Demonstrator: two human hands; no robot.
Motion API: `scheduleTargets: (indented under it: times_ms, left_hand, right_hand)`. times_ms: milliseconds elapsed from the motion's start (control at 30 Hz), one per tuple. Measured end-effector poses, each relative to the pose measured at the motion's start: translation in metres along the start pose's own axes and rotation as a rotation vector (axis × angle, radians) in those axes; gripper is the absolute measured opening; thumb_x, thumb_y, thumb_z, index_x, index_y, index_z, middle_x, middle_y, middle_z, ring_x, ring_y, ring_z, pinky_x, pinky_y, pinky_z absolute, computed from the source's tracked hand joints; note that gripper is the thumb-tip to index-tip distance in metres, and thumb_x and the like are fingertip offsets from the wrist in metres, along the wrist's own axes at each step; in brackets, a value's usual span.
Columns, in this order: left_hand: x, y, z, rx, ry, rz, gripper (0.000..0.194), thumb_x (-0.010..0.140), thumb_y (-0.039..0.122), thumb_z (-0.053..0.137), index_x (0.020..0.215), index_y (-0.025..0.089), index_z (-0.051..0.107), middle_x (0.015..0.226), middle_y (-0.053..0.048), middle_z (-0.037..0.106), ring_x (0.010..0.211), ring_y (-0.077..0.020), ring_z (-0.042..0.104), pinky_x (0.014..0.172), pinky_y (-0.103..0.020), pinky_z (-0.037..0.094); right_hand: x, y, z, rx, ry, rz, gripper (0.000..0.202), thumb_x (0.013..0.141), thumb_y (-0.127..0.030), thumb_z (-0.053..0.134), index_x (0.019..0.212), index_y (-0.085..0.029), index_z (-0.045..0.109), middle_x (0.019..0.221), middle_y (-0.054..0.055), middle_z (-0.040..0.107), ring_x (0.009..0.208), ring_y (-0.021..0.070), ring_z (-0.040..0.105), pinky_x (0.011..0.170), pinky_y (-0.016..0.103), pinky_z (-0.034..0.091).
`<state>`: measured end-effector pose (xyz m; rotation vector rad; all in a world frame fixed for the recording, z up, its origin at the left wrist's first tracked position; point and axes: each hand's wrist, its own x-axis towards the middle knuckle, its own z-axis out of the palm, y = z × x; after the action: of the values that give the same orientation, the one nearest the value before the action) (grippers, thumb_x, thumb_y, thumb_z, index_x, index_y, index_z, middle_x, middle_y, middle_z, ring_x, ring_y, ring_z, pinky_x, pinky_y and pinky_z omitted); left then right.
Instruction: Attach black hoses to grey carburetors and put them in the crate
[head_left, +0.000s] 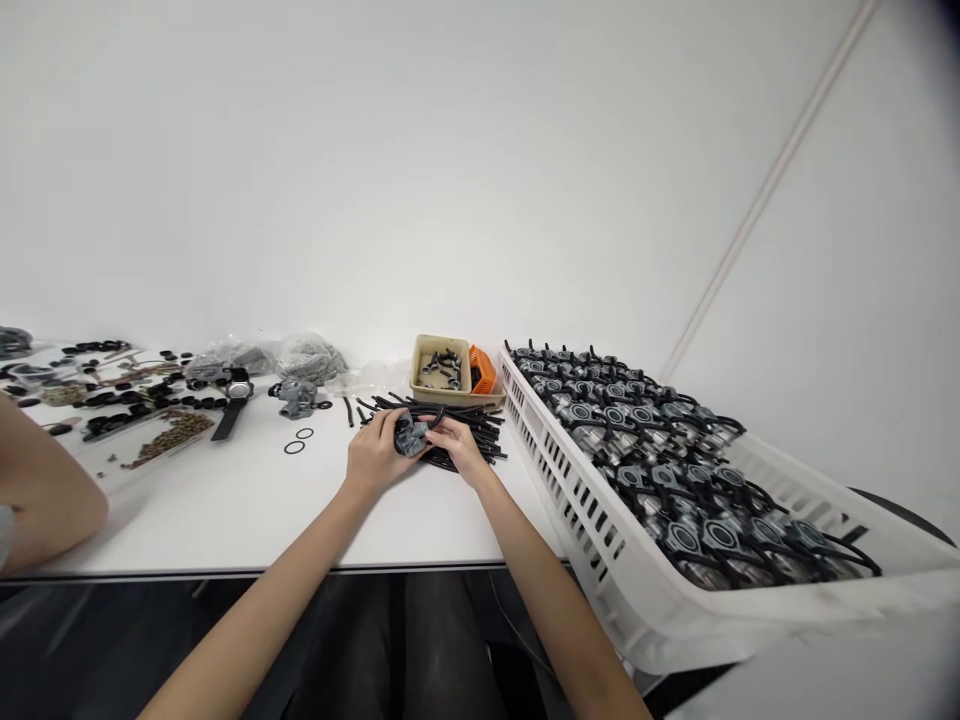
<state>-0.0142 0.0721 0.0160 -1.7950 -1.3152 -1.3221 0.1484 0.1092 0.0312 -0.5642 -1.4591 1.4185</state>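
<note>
A grey metal carburetor (412,437) is held up just above the table in front of me. My left hand (375,452) wraps round its left side, fingers closed on it. My right hand (456,446) pinches at the carburetor's right side, where a short black hose (436,418) sticks up; the fingertips partly hide the contact. Beneath and behind both hands lies a spread pile of black rubber hoses (486,432). Another carburetor (298,398) rests on the table to the left, near two black O-rings (295,447).
A white crate (559,470) of several carburetors with hoses stands at the right. Behind the hoses sit a beige bin (415,372) and an orange basket (484,370). A wristwatch (238,392), brass parts (171,436) and a person's arm (45,480) are to the left.
</note>
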Motion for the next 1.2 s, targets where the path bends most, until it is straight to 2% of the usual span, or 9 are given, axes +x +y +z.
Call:
scheduleTargets:
  times_ms: [200,367,433,567,667,833,1067,1200]
  left_hand:
    - [0.000,0.000,-0.003,0.023,-0.009,-0.005,0.059,0.074,0.055,0.065,0.116,0.016,0.054,0.102,-0.011,0.065,0.080,-0.0233,0.066,0.065,-0.030,0.047]
    - [-0.001,-0.001,-0.001,0.038,-0.025,-0.002,0.062,0.072,0.058,0.065,0.116,0.016,0.055,0.102,-0.012,0.065,0.080,-0.0245,0.066,0.064,-0.031,0.047]
    - [-0.002,-0.001,-0.001,0.038,-0.035,0.003,0.063,0.071,0.058,0.066,0.117,0.016,0.056,0.102,-0.012,0.065,0.078,-0.0248,0.066,0.063,-0.031,0.046]
    - [-0.003,-0.001,0.001,0.021,-0.058,0.048,0.064,0.071,0.058,0.066,0.118,0.016,0.055,0.103,-0.012,0.066,0.081,-0.0260,0.066,0.066,-0.032,0.047]
    - [-0.004,-0.001,0.002,0.019,-0.066,0.066,0.064,0.071,0.058,0.066,0.118,0.016,0.055,0.103,-0.012,0.066,0.082,-0.0264,0.066,0.067,-0.033,0.047]
    - [-0.003,-0.001,0.001,0.031,-0.050,0.056,0.064,0.071,0.058,0.066,0.118,0.016,0.054,0.103,-0.011,0.066,0.083,-0.0256,0.066,0.068,-0.033,0.047]
    - [0.000,0.001,-0.002,0.047,-0.019,-0.022,0.061,0.072,0.057,0.066,0.115,0.015,0.055,0.100,-0.011,0.066,0.078,-0.0240,0.066,0.059,-0.031,0.045]
    - [0.000,0.000,-0.002,0.044,-0.005,-0.031,0.060,0.072,0.057,0.066,0.114,0.015,0.055,0.100,-0.011,0.066,0.075,-0.0230,0.066,0.059,-0.030,0.045]
  right_hand:
    - [0.003,0.002,0.001,0.000,0.051,0.011,0.036,0.059,-0.030,0.080,0.092,-0.018,0.072,0.089,0.003,0.072,0.085,0.0176,0.065,0.088,0.033,0.048]
    - [0.006,0.009,0.002,-0.015,0.138,0.020,0.037,0.055,-0.034,0.082,0.084,-0.016,0.069,0.082,0.003,0.071,0.079,0.0166,0.064,0.083,0.033,0.051]
    - [0.005,0.011,0.002,-0.056,0.145,-0.008,0.038,0.056,-0.035,0.081,0.087,-0.016,0.069,0.081,0.002,0.070,0.077,0.0155,0.063,0.079,0.031,0.052]
    - [0.003,0.008,0.003,-0.160,0.121,-0.084,0.039,0.065,-0.037,0.076,0.099,-0.020,0.070,0.088,0.002,0.070,0.082,0.0147,0.063,0.080,0.028,0.051]
    - [0.001,0.005,0.004,-0.166,0.104,-0.103,0.030,0.068,-0.039,0.073,0.091,-0.019,0.073,0.091,0.003,0.070,0.089,0.0170,0.063,0.086,0.031,0.049]
    - [0.001,0.004,0.007,-0.139,0.117,-0.101,0.026,0.066,-0.037,0.075,0.083,-0.018,0.073,0.090,0.003,0.071,0.088,0.0180,0.063,0.086,0.032,0.049]
    - [-0.001,-0.004,0.004,-0.034,0.002,-0.018,0.038,0.063,-0.034,0.078,0.097,-0.020,0.072,0.091,0.002,0.071,0.084,0.0171,0.063,0.083,0.032,0.050]
    - [0.000,-0.002,0.003,-0.042,0.017,-0.021,0.038,0.062,-0.034,0.078,0.096,-0.020,0.073,0.092,0.003,0.071,0.086,0.0180,0.063,0.085,0.033,0.049]
